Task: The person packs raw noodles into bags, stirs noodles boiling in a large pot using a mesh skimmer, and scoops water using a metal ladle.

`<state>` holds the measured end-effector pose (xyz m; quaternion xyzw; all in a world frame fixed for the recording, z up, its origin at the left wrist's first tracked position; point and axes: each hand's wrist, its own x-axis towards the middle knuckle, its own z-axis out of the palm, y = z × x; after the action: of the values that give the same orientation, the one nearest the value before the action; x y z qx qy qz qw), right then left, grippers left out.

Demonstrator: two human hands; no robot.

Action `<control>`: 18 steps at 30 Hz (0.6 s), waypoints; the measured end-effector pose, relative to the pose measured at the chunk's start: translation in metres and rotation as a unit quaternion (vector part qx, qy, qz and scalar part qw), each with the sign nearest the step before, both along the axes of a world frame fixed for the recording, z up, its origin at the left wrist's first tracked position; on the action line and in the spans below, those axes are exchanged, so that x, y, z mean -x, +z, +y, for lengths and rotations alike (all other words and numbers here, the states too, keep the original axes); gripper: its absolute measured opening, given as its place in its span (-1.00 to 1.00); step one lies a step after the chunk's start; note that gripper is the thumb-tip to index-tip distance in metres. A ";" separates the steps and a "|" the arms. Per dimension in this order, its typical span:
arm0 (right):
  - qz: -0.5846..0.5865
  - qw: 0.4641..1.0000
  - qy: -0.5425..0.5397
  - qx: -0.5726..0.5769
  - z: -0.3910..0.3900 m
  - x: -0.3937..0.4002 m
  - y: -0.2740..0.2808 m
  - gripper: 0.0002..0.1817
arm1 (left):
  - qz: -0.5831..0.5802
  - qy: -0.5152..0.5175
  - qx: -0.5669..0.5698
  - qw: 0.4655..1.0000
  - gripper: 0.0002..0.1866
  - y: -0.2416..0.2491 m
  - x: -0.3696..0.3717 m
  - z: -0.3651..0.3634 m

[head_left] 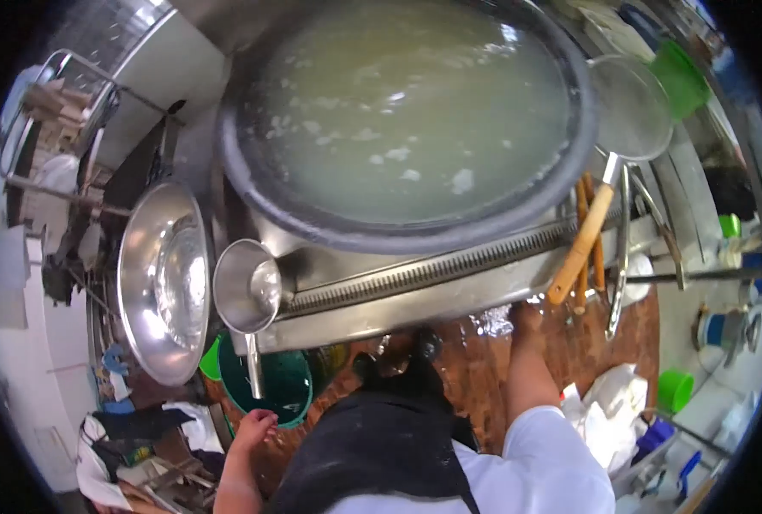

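A large round pot (pixel 407 241) of cloudy greenish liquid fills the top middle, with white bits floating in it. My left hand (pixel 259 426) is low on the left, beside the rim of a green bucket (pixel 300 377); its fingers are curled together, and I cannot see what is in them, if anything. Above the bucket, a metal dipper (pixel 246 287) rests at the counter's left end, its handle pointing down. My right hand (pixel 528 315) reaches to the counter's front edge; its fingers are blurred and partly hidden. Near it lies a mesh skimmer (pixel 629 107) with a wooden handle.
A wide steel basin (pixel 163 283) stands tilted left of the dipper. A slotted drain (pixel 432 270) runs along the metal counter. Metal tongs (pixel 621 257) hang over its right edge. White plastic bags (pixel 612 411) lie at lower right, near a green container (pixel 675 391). The brown floor looks wet.
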<state>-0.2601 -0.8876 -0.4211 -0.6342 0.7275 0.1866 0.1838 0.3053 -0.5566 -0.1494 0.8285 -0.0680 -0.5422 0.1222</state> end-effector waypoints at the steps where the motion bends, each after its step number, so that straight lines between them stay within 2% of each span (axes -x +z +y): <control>1: -0.011 0.998 -0.055 -0.009 -0.002 -0.006 0.014 -0.67 | -0.001 -0.010 -0.013 1.000 -0.74 0.001 0.002 0.002; 3: -0.031 0.985 -0.160 -0.053 -0.009 -0.004 0.005 -0.65 | 0.000 -0.017 -0.035 0.999 -0.74 0.000 0.002 0.008; 5: -0.003 0.988 -0.146 -0.052 -0.009 -0.006 0.008 -0.64 | 0.002 -0.008 -0.056 0.998 -0.75 -0.002 -0.002 0.020; 7: 0.059 0.995 -0.035 -0.074 -0.010 -0.007 0.017 -0.62 | -0.013 -0.008 -0.074 0.997 -0.76 -0.006 -0.004 0.033; 10: 0.048 0.987 -0.031 -0.149 -0.016 -0.006 0.017 -0.59 | -0.014 -0.008 -0.084 0.996 -0.77 -0.007 -0.006 0.040; 13: 0.025 0.999 -0.038 -0.022 -0.005 0.004 -0.012 -0.59 | -0.014 -0.019 -0.086 0.996 -0.77 -0.013 -0.006 0.041; 16: 0.094 0.994 0.015 -0.056 -0.008 0.024 -0.057 -0.52 | -0.002 -0.007 -0.050 0.999 -0.79 -0.012 -0.003 0.033; 18: 0.051 0.996 0.031 -0.064 -0.004 0.012 -0.029 -0.50 | -0.005 0.003 -0.035 0.999 -0.80 -0.008 -0.001 0.025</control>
<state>-0.2717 -0.8912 -0.4500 -0.6328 0.7027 0.2701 0.1810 0.3062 -0.5312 -0.1578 0.8351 -0.0471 -0.5400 0.0940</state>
